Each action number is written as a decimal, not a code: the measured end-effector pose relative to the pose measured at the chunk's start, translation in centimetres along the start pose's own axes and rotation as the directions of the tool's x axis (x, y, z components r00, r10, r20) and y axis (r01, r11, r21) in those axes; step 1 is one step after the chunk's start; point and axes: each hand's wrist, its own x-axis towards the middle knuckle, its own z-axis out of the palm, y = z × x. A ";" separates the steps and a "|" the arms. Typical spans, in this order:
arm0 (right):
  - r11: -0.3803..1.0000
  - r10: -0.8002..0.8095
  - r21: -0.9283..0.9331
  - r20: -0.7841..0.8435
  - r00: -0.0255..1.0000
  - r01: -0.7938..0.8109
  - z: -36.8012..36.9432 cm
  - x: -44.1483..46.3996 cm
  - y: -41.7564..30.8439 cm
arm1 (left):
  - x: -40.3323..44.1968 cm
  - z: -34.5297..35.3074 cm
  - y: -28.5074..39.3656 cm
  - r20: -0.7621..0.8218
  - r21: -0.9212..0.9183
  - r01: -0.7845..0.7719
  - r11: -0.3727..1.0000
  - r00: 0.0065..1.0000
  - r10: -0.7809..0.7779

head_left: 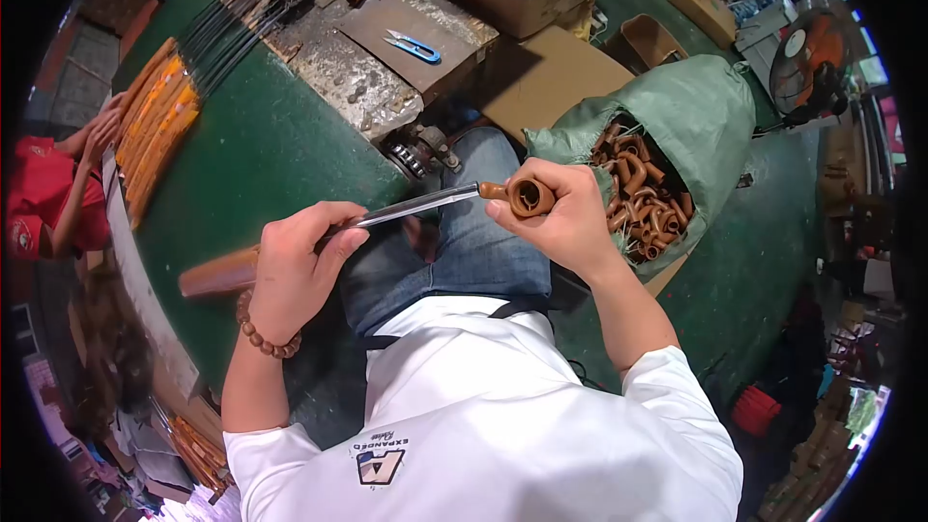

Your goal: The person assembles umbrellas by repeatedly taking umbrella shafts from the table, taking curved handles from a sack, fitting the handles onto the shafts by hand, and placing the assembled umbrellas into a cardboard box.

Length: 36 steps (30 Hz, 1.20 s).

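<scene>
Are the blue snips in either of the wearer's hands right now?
No, the blue snips lie on the flat board, while the left hand holds the metal shaft and the right hand the brown handle.

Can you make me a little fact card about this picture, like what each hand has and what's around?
Left hand: holds a silvery rod
Right hand: grips a hollow brown piece at the rod's end
Left wrist: beaded bracelet
Open green sack: many brown curved pieces inside
Workbench: blue snips on top
Far left: another person's hands, by long orange-brown bundles
</scene>
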 end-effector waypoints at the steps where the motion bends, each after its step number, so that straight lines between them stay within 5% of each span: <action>1: 1.000 -0.021 0.000 -0.010 1.000 0.021 0.1 0.0 0.0 | 0.0 0.0 0.1 -0.011 0.001 -0.042 0.999 0.999 0.042; 22: 0.978 -0.204 0.047 0.009 0.979 0.203 -0.2 -0.3 0.9 | 1.1 -0.7 7.3 0.177 0.410 -0.240 0.880 0.967 0.181; 26: 0.973 -0.217 -0.073 0.050 0.975 0.220 -0.6 -0.3 0.6 | 1.3 -0.9 7.9 0.227 0.512 -0.261 0.818 0.960 0.164; 36: 0.915 -0.280 -0.285 0.060 0.958 0.286 -1.0 -0.5 0.3 | 1.9 -0.8 8.7 0.276 0.444 -0.121 0.888 0.961 -0.007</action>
